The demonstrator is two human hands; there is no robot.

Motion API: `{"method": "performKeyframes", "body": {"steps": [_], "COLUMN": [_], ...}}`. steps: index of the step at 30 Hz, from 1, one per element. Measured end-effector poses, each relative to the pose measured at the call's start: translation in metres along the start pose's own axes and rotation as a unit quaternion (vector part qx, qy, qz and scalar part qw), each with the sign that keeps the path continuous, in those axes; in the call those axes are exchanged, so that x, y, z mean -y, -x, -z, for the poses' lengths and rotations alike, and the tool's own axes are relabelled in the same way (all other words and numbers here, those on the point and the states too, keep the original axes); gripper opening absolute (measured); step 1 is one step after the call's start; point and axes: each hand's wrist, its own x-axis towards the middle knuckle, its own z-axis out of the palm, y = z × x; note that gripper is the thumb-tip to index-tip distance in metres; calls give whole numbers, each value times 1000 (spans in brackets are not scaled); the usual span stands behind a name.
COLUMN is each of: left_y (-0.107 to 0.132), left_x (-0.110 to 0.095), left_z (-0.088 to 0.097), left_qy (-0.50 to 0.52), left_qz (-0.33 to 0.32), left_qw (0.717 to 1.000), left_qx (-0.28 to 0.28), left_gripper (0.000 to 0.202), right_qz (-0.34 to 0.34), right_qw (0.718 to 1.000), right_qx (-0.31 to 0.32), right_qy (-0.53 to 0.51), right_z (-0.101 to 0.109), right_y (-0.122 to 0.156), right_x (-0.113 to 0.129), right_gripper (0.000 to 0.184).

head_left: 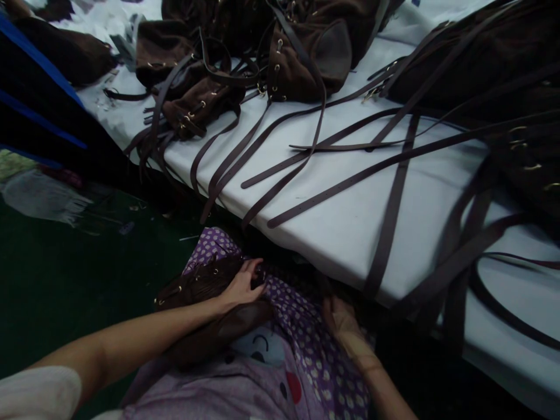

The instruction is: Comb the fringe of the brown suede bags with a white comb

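A small brown drawstring bag [196,283] with gold eyelets lies on my lap, over purple patterned cloth [297,309]. My left hand [242,286] is closed on the bag's right end, with the fingers curled over its edge. Lower and to the right, my right hand [342,319] is closed beside the table's edge, in shadow. A dark strap [301,280] runs from the bag toward it. What lies between the right fingers is too dark to make out.
A white-covered table [341,204] stands in front of me. Several brown bags [301,58] sit on it, and long straps [328,195] hang over its near edge. More dark bags [481,64] lie at the right. The floor [87,280] at the left is dark green.
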Motion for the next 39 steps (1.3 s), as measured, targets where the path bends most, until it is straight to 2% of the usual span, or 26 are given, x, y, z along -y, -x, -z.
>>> {"method": "performKeyframes", "body": {"steps": [3, 5, 8, 10, 11, 13, 15, 17, 18, 20, 23, 25, 26, 29, 32, 35, 39], "left_y": [5, 13, 26, 35, 39, 44, 48, 50, 50, 48, 35, 23, 17, 3, -1, 4, 11], "left_x": [-13, -19, -25, -31, -35, -39, -39, -33, -27, -15, 4, 16, 21, 30, 32, 29, 27], "left_z": [7, 14, 21, 22, 21, 18, 12, 7, 4, 0, -6, -12, -15, -24, -28, -28, -24], "left_qy": [-43, -11, 57, 76, 78, 80, 82, 91, 98, 110, 147, 177, 191, 225, 246, 254, 272], "left_qz": [-107, -136, -168, -222, -255, -313, -333, -300, -265, -188, -18, 75, 101, 104, 111, 135, 158], "left_qw": [987, 974, 959, 951, 949, 943, 939, 949, 958, 974, 984, 978, 974, 969, 960, 953, 946], "left_qx": [-113, -182, -220, -199, -167, -84, -26, -28, -39, -65, -98, -84, -65, 14, 70, 93, 78], "left_gripper": [53, 40, 24, 14, 11, 18, 27, 32, 33, 31, 15, 29, 38, 49, 48, 50, 55], "right_qz": [-20, -35, -30, 29, 75, 169, 213, 204, 184, 136, 71, 57, 61, 107, 162, 200, 231], "right_qw": [999, 997, 994, 990, 987, 981, 967, 956, 957, 964, 969, 971, 971, 968, 959, 947, 937], "right_qx": [0, -9, -46, -75, -73, 9, 133, 210, 218, 214, 196, 181, 174, 162, 158, 167, 177], "right_qy": [-48, -70, -96, -116, -123, -97, -31, 28, 48, 83, 130, 145, 150, 158, 171, 186, 195], "right_z": [-24, -33, -35, -33, -32, -33, -39, -48, -54, -65, -78, -82, -81, -75, -63, -49, -36], "right_y": [16, 27, 34, 34, 32, 29, 25, 20, 17, 9, -4, -8, -8, -4, -2, -10, -22], "right_x": [19, 30, 47, 59, 65, 78, 88, 93, 93, 91, 88, 91, 94, 100, 95, 77, 54], "right_gripper": [36, 38, 39, 37, 36, 38, 46, 51, 52, 53, 57, 58, 58, 59, 60, 61, 64]}}
